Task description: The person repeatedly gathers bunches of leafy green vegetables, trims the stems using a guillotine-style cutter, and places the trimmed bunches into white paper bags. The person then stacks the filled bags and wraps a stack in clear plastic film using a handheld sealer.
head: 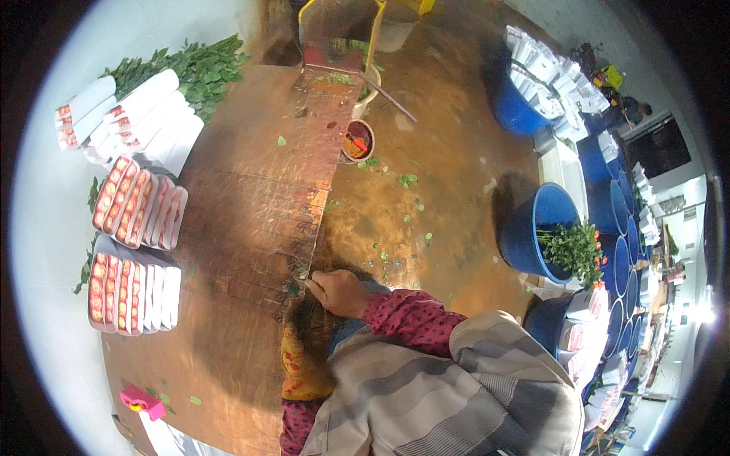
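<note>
My right hand (339, 292), in a dark pink dotted sleeve, is at the near right edge of the brown wooden table (239, 228). Its fingers are bent; whether they pinch something cannot be told. A small pale thing and a bit of green leaf (293, 288) lie by its fingertips. My left arm wears a yellow patterned sleeve cover (302, 365); the left hand beyond it is in dark shadow and hard to make out. At the table's left side stand bunches of red and cream roses in white wrapping (117, 199), with more wrapped bunches (165, 122) and leafy stems (199, 71) behind.
A pink tape dispenser (142, 402) sits at the table's lower left. On the wet brown floor are loose leaves (408, 180) and a small bucket (358, 141) with a red-handled tool. Blue tubs (544, 228) of flowers line the right; a person (633, 108) is far off there.
</note>
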A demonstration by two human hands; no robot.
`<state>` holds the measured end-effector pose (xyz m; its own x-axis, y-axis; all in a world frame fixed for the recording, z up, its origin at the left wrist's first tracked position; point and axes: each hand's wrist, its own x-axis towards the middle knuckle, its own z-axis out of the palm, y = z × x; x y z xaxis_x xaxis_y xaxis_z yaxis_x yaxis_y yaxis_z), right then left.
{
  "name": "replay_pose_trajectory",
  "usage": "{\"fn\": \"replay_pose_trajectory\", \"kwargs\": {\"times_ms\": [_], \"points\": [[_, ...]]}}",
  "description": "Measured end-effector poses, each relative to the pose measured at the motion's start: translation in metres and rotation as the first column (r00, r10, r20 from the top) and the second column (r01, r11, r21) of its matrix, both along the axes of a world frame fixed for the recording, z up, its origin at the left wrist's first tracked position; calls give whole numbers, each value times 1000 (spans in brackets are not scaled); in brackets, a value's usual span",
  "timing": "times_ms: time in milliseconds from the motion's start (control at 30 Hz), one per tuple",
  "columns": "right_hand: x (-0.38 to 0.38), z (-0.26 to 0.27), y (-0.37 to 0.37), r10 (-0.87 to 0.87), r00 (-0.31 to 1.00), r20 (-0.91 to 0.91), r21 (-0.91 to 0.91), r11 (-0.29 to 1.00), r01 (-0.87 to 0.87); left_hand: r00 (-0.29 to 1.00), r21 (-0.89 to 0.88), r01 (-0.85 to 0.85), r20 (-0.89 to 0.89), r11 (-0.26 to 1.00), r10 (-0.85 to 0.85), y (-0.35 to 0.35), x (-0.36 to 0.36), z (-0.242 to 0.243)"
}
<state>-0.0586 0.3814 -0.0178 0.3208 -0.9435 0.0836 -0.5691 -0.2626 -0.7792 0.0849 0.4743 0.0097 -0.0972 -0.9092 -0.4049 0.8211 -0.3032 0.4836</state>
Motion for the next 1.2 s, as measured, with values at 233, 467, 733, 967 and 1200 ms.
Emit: {"fn": "replay_pose_trajectory", "kwargs": {"times_ms": [233, 467, 733, 967, 1200], "points": [[-37, -18, -19, -50, 977, 206, 110, 994, 28, 990, 77, 138, -45, 987, -134, -45, -44, 2], [-79, -53, -93, 103, 995, -20, -52, 993, -104, 553, 384, 320, 667, 866, -500, -120, -91, -9], [-90, -65, -201, -58, 996, 72, 206, 978, 42, 931, -117, 154, 350, 981, -104, -202, -120, -12], [-110, -22, -236, 132, 950, 285, 180, 966, -188, 135, 383, 303, 889, 873, -437, -248, -126, 8], [-106, -23, -276, 81, 987, 136, 65, 994, -91, 811, 69, 177, 555, 982, -185, -252, -110, -42]]}}
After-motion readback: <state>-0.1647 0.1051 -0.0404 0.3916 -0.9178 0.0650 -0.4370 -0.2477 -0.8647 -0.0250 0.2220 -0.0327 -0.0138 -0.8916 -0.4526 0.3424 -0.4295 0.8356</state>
